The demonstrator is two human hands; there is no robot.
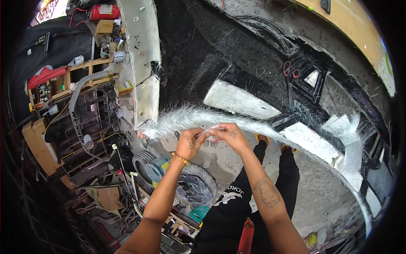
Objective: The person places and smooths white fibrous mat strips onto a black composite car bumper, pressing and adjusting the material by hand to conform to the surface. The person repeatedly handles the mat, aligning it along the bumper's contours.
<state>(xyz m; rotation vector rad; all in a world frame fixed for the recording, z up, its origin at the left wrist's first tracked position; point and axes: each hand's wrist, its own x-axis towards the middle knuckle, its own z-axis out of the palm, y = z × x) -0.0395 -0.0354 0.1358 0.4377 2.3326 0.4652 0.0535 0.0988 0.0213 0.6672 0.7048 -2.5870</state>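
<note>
My left hand and my right hand meet at the near edge of a large black mould. Fingertips of both are pinched together on a small tuft of white fibreglass strands. Just beyond them, a frayed strip of white fibreglass mat runs along the curved edge, its loose fibres sticking up. Red-handled scissors lie on the black surface to the right. Farther right rest torn pieces of fibreglass mat. White flat panels are set in the black part.
Below left, a tyre lies on the concrete floor beside a blue-grey bucket. Shelving with tins, cardboard boxes and scrap crowds the left. A red cylinder sits at the upper left. My feet are under the mould's edge.
</note>
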